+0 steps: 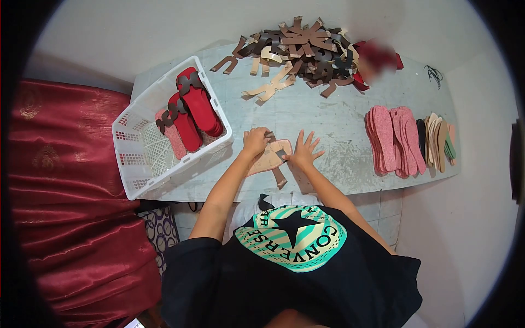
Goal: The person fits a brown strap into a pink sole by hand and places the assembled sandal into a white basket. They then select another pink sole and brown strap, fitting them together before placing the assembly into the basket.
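A tan-faced shoe insole (266, 159) with a pinkish edge lies on the table in front of me. A brown sandal strap (279, 177) passes beneath it, and one strap end is folded onto the insole's face near its right edge. My left hand (255, 143) is closed at the far left edge of the insole, fingers curled on a strap end there. My right hand (305, 152) has its fingers spread on the tabletop, with the thumb pressing the folded strap end.
A white plastic basket (127, 164) with red sandals (200, 109) stands at the left. Brown, black and cream straps (306, 41) are heaped at the back, beside red material (377, 60). Pink insoles (383, 136) and other soles (437, 136) line the right side.
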`<state>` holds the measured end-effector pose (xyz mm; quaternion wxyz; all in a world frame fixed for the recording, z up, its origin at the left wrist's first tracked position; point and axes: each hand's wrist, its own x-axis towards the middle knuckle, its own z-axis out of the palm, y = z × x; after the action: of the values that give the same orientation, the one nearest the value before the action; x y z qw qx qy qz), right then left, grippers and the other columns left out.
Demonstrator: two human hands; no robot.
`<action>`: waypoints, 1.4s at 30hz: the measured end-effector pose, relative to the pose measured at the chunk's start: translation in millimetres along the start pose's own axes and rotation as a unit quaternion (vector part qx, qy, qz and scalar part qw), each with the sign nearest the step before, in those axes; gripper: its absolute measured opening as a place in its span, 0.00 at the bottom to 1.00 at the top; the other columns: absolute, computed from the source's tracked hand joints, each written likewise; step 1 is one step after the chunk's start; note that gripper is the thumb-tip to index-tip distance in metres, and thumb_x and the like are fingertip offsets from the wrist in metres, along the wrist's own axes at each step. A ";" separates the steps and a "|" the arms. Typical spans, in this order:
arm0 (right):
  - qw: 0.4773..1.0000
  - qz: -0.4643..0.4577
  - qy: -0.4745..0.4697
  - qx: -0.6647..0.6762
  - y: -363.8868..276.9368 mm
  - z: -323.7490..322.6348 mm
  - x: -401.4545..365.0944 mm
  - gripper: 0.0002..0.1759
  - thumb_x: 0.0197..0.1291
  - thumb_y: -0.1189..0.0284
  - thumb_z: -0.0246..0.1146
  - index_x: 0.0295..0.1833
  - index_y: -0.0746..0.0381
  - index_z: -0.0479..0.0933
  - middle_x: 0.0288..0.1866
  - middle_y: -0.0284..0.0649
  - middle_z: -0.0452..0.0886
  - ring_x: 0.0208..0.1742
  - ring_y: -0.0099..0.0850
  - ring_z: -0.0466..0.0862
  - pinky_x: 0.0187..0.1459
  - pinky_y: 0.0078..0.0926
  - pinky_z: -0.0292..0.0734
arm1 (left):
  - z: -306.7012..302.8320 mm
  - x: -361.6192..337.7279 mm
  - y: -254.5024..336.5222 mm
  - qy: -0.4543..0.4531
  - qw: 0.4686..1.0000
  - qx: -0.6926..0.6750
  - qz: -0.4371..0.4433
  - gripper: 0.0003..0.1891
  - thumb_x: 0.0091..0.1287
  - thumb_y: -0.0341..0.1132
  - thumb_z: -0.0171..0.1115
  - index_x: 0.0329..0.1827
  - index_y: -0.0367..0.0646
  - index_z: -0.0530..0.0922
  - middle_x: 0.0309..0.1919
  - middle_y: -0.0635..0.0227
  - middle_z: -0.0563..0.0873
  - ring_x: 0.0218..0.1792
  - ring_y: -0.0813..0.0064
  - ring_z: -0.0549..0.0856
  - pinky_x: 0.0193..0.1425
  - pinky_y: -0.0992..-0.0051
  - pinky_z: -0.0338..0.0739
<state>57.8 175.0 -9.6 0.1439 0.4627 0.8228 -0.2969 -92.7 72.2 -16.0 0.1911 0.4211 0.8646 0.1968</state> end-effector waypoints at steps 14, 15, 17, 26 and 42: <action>1.000 0.002 0.001 -0.029 -2.6 -1.2 5.8 0.73 0.28 0.50 0.76 0.74 0.51 0.33 0.75 0.53 0.27 0.73 0.57 0.26 0.58 0.76 0.26 | -3.1 -18.5 15.3 0.047 0.989 -0.089 0.110 0.03 0.54 0.28 0.58 0.27 0.39 0.78 0.30 0.59 0.82 0.35 0.59 0.79 0.48 0.62 0.64; 1.000 0.002 0.000 -0.029 -1.4 -1.2 5.1 0.73 0.28 0.50 0.76 0.74 0.51 0.33 0.75 0.53 0.27 0.73 0.57 0.26 0.58 0.76 0.26 | -2.8 -21.1 17.3 0.061 0.986 -0.082 0.135 0.03 0.55 0.26 0.56 0.26 0.38 0.77 0.29 0.58 0.82 0.35 0.59 0.78 0.47 0.62 0.65; 1.000 -0.003 0.004 -0.023 -0.2 -1.7 4.9 0.73 0.28 0.49 0.76 0.74 0.51 0.33 0.75 0.53 0.27 0.73 0.57 0.26 0.58 0.76 0.26 | -1.9 -27.9 22.0 0.070 0.983 -0.069 0.156 0.03 0.54 0.25 0.55 0.27 0.38 0.77 0.29 0.58 0.81 0.35 0.58 0.78 0.47 0.63 0.66; 1.000 0.006 -0.012 -0.024 -2.8 -5.0 3.8 0.72 0.30 0.50 0.76 0.74 0.51 0.32 0.74 0.53 0.25 0.73 0.57 0.26 0.58 0.76 0.25 | 7.0 -33.6 12.5 0.066 0.961 0.008 0.268 0.05 0.50 0.23 0.55 0.31 0.38 0.75 0.29 0.58 0.78 0.37 0.57 0.77 0.48 0.65 0.70; 0.999 0.016 -0.018 -0.020 -2.7 -3.9 5.8 0.73 0.29 0.50 0.76 0.74 0.51 0.31 0.75 0.52 0.26 0.73 0.56 0.26 0.59 0.75 0.25 | 24.0 -27.8 3.4 0.057 0.928 0.122 0.346 0.03 0.48 0.26 0.55 0.26 0.37 0.73 0.26 0.60 0.78 0.34 0.63 0.79 0.48 0.69 0.71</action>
<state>52.5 180.3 -8.5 0.1731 0.4673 0.8184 -0.2860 -62.6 56.0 -30.0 0.0087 0.7023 0.6919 0.1674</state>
